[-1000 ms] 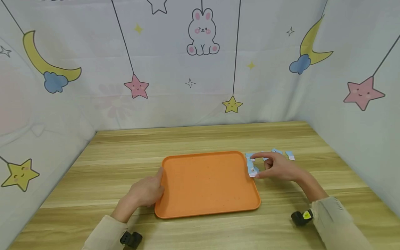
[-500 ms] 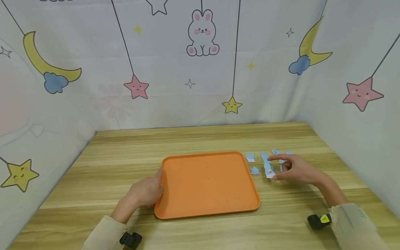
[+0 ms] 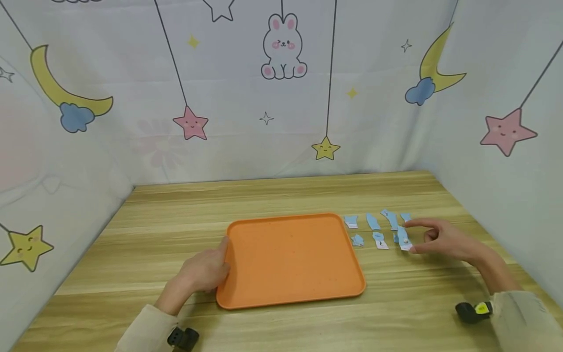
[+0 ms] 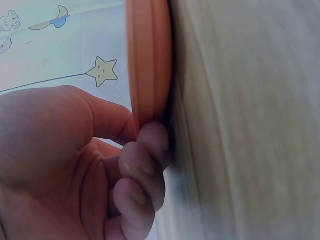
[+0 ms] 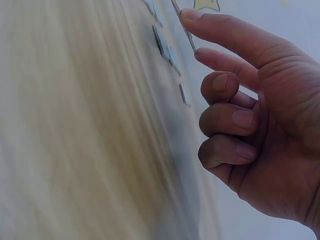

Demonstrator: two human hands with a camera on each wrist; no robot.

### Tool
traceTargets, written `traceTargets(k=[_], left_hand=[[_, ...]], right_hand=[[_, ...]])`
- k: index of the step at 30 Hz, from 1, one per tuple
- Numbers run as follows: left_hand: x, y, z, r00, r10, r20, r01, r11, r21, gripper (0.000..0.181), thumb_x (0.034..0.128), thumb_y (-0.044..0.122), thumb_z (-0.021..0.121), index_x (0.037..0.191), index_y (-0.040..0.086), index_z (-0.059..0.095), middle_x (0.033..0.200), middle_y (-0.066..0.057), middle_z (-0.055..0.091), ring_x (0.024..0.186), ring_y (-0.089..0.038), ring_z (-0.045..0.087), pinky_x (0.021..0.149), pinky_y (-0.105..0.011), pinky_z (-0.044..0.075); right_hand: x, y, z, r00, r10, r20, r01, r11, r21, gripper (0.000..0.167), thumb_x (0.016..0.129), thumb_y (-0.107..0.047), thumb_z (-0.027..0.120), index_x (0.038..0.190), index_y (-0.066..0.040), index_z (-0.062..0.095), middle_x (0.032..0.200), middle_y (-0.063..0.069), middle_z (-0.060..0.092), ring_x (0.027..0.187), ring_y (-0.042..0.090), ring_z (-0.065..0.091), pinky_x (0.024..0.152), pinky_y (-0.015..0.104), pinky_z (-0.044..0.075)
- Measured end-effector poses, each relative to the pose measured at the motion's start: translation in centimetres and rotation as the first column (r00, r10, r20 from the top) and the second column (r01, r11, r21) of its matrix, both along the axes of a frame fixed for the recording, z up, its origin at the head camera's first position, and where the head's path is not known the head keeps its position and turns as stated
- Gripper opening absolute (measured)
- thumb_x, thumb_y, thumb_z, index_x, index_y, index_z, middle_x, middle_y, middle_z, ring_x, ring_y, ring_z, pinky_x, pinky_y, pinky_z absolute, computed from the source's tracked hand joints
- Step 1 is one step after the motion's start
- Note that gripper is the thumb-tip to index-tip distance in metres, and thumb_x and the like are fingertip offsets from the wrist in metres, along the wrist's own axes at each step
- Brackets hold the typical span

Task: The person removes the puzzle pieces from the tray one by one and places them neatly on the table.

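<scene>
My left hand grips the left edge of an orange tray that lies on the wooden table. In the left wrist view the fingers curl at the tray's rim. My right hand pinches a light-blue and white puzzle piece between thumb and forefinger, right of the tray. Edge-on in the right wrist view, that held piece looks like a thin strip, apart from the table. It partly covers a small blue piece in the head view.
Several more flat puzzle pieces lie spread on the table between the tray and my right hand. A white cloth printed with stars and moons hangs behind and at the sides of the wooden tabletop.
My right hand has moved right, away from the tray's right edge, carrying the pinched puzzle piece past the pieces on the table. The left hand and the tray stay in place.
</scene>
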State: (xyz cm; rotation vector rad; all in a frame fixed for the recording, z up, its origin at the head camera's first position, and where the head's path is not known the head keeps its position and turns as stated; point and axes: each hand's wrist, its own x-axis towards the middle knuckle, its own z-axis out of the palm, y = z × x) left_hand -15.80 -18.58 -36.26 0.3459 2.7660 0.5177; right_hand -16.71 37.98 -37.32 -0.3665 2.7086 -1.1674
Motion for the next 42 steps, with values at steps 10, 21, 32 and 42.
traceTargets(k=[10, 21, 32, 42], left_hand=[[0.1, 0.0, 0.0, 1.000, 0.006, 0.001, -0.006, 1.000, 0.002, 0.072, 0.1033, 0.012, 0.048, 0.166, -0.006, 0.018, 0.060, -0.004, 0.059, 0.043, -0.015, 0.055, 0.046, -0.029, 0.039], [0.0, -0.1, -0.2, 1.000, 0.006, -0.001, -0.006, 1.000, 0.010, 0.072, 0.1028, 0.011, 0.048, 0.166, -0.007, 0.017, 0.063, -0.004, 0.059, 0.044, -0.015, 0.055, 0.046, -0.029, 0.039], [0.0, -0.1, -0.1, 1.000, 0.008, -0.003, -0.008, 1.000, 0.018, 0.071, 0.1039, 0.012, 0.048, 0.166, -0.006, 0.018, 0.064, -0.005, 0.059, 0.044, -0.016, 0.055, 0.046, -0.030, 0.040], [0.0, -0.1, -0.1, 1.000, 0.021, -0.007, -0.021, 1.000, 0.011, 0.072, 0.1034, 0.013, 0.049, 0.166, -0.004, 0.019, 0.065, -0.004, 0.059, 0.044, -0.016, 0.055, 0.045, -0.030, 0.039]], right_hand=[[0.2, 2.3, -0.7, 0.998, -0.059, -0.005, 0.059, 0.996, 0.071, 0.058, 0.090, -0.021, 0.083, 0.143, -0.009, 0.062, 0.065, -0.010, 0.035, 0.059, 0.002, 0.034, 0.053, 0.027, 0.032], [-0.6, 3.1, -0.8, 0.999, -0.040, -0.001, 0.040, 0.992, 0.116, 0.061, 0.089, -0.021, 0.084, 0.142, -0.002, 0.061, 0.064, -0.010, 0.036, 0.058, 0.002, 0.034, 0.053, 0.025, 0.031], [-1.0, 3.0, -0.7, 1.000, -0.017, -0.006, 0.018, 0.990, 0.140, 0.063, 0.088, -0.023, 0.085, 0.142, -0.001, 0.062, 0.063, -0.011, 0.035, 0.056, 0.002, 0.031, 0.052, 0.024, 0.029], [-1.1, 2.1, -0.1, 0.998, -0.042, -0.036, 0.046, 0.990, 0.130, 0.066, 0.092, -0.021, 0.080, 0.149, 0.002, 0.054, 0.068, -0.008, 0.043, 0.059, 0.003, 0.037, 0.055, 0.025, 0.034]])
